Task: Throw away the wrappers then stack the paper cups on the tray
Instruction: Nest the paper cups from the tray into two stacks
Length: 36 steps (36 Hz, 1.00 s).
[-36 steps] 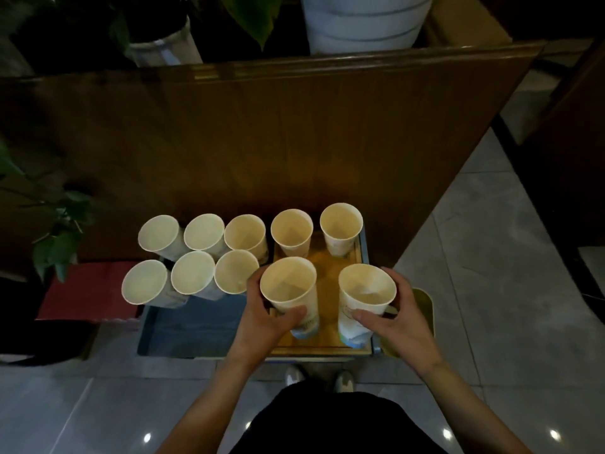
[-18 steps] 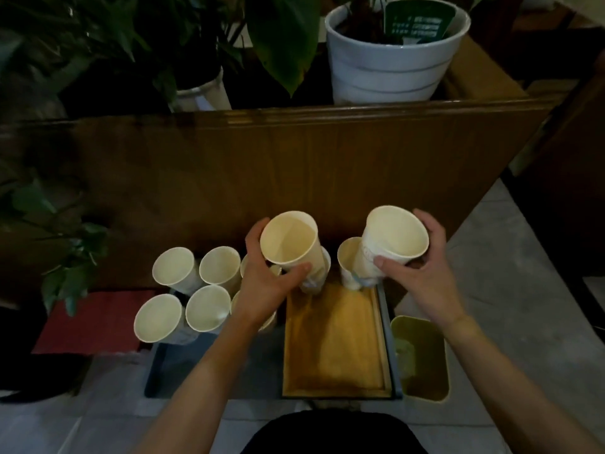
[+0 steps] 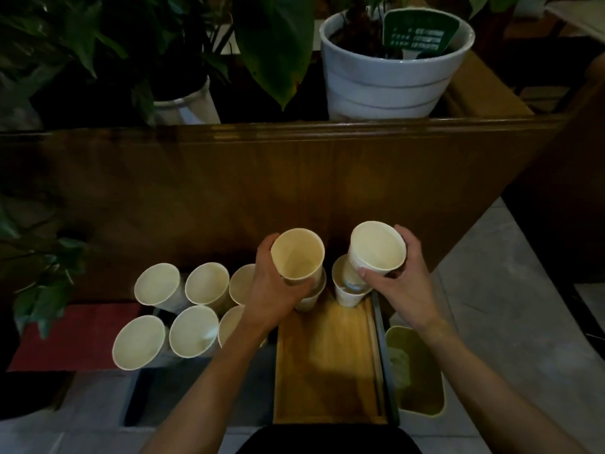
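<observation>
At a low wooden serving tray [image 3: 327, 362] set on a dark stand against a brown wood-panelled partition [image 3: 262, 191], we hold two cream paper cups aloft, one in each hand. Our left hand [image 3: 275, 293] wraps the yellowish left-hand cup [image 3: 296, 257] from the side and below, fingers and thumb clamped round its wall, its mouth tilted toward us. It sits directly over a lower paper cup [image 3: 311, 298] standing at the tray's far edge, apparently part-way into it, though the hand hides the join. Our right hand [image 3: 397, 283] grips the whiter right-hand cup [image 3: 376, 249] the same way, thumb across the near wall and fingers curled behind, above a second standing cup [image 3: 347, 290] at the tray's far right corner. We judge both cups are held by the wall, mouths up, so that each base can drop straight into the cup beneath: two stacks being built at once.

Six more open paper cups [image 3: 183, 306] stand in two rows just left of the tray, off it, waiting their turn. The near part of the tray is bare. A small pale green bin [image 3: 422, 401] stands beside the tray's right edge with something pale inside, possibly the wrappers; the light is too dim to tell. Potted plants in white pots [image 3: 389, 80] line the partition's top.
</observation>
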{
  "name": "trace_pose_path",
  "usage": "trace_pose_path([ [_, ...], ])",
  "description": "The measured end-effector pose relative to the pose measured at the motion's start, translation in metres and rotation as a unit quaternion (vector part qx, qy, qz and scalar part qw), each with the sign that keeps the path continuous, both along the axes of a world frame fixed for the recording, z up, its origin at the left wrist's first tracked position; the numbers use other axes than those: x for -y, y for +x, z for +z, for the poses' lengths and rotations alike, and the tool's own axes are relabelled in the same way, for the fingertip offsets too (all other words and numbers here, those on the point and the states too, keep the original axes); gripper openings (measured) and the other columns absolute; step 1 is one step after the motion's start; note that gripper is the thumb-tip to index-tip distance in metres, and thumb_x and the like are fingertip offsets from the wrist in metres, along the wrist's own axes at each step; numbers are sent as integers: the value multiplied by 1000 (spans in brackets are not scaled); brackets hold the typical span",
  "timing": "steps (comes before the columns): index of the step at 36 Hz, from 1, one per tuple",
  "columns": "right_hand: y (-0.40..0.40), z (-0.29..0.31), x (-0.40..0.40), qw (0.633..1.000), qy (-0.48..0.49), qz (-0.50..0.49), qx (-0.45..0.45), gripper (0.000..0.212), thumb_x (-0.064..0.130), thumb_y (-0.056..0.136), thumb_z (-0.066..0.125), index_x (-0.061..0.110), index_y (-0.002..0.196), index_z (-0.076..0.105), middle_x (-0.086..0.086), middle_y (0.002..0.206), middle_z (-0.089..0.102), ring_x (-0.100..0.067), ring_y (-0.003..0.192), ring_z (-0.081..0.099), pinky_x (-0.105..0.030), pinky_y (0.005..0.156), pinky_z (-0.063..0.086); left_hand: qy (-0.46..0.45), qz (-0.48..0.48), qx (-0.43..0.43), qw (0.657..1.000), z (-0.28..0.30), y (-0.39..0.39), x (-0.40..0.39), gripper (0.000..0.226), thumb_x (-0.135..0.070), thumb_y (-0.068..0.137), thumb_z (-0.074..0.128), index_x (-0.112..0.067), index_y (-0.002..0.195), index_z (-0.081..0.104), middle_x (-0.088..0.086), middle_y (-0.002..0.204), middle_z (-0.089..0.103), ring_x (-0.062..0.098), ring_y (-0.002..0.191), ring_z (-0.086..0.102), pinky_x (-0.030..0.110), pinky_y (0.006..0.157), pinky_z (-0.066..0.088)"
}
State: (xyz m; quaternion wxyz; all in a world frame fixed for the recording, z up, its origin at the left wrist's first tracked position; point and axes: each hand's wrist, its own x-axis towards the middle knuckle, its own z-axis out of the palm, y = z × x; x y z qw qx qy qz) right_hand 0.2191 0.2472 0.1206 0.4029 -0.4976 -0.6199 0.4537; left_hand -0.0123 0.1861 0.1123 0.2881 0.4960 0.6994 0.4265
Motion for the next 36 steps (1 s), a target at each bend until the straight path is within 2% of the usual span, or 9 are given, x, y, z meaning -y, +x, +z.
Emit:
trace_pose_path([
  [4, -4, -13, -3, 999, 7, -4, 34, 94, 35, 62, 86, 47, 136, 28, 18, 132, 41, -9, 126, 41, -45, 101, 48, -10, 2, -7, 1000, -8, 5, 3, 111, -47, 63, 87, -40, 146, 14, -8, 145, 38, 11, 127, 40, 33, 101, 41],
  [7, -6, -23, -5, 998, 0, -5, 56, 96, 40, 61, 86, 46, 137, 28, 17, 134, 42, -9, 125, 41, -43, 103, 46, -20, 1, -25, 999, -14, 8, 5, 113, -45, 68, 85, -42, 149, 7, -8, 154, 28, 14, 137, 32, 33, 105, 33],
  [11, -10, -35, -4, 996, -4, -5, 88, 97, 46, 61, 84, 44, 139, 27, 17, 137, 41, -8, 125, 41, -38, 101, 45, -24, -4, -52, 998, -22, 12, 8, 106, -48, 72, 80, -43, 148, 7, -7, 153, 25, 16, 137, 32, 32, 98, 36],
  [15, -14, -44, -3, 994, -13, -6, 105, 101, 63, 57, 76, 42, 141, 26, 20, 137, 38, -2, 124, 36, -30, 98, 40, -36, -7, -76, 996, -28, 15, 7, 103, -54, 72, 75, -44, 147, 6, -8, 153, 24, 17, 136, 33, 33, 93, 39],
  [20, -14, -54, -3, 993, -30, 1, 117, 102, 56, 59, 80, 42, 142, 24, 14, 142, 37, -1, 125, 34, -29, 98, 38, -43, -3, -107, 993, -34, 23, 5, 100, -54, 75, 76, -44, 146, 7, -4, 152, 27, 19, 139, 31, 41, 96, 47],
  [28, -13, -63, -2, 991, -45, 6, 129, 101, 48, 62, 83, 40, 143, 23, 11, 145, 34, -10, 129, 36, -36, 101, 42, -46, 5, -102, 994, -45, 32, 4, 100, -55, 75, 76, -42, 148, 8, -4, 151, 26, 19, 136, 37, 38, 97, 47],
  [32, -12, -63, -3, 991, -62, 25, 114, 100, 50, 62, 83, 40, 143, 24, 12, 144, 36, -8, 128, 37, -33, 101, 41, -63, 15, -83, 994, -50, 34, 7, 101, -66, 72, 69, -44, 147, 6, -5, 153, 24, 23, 137, 38, 40, 94, 47],
  [36, -11, -63, -2, 991, -82, 42, 100, 99, 44, 64, 84, 36, 143, 26, 17, 138, 39, -7, 127, 39, -39, 104, 43, -82, 24, -60, 995, -54, 37, 12, 101, -75, 67, 62, -48, 145, 3, -4, 157, 22, 26, 139, 37, 48, 98, 47],
])
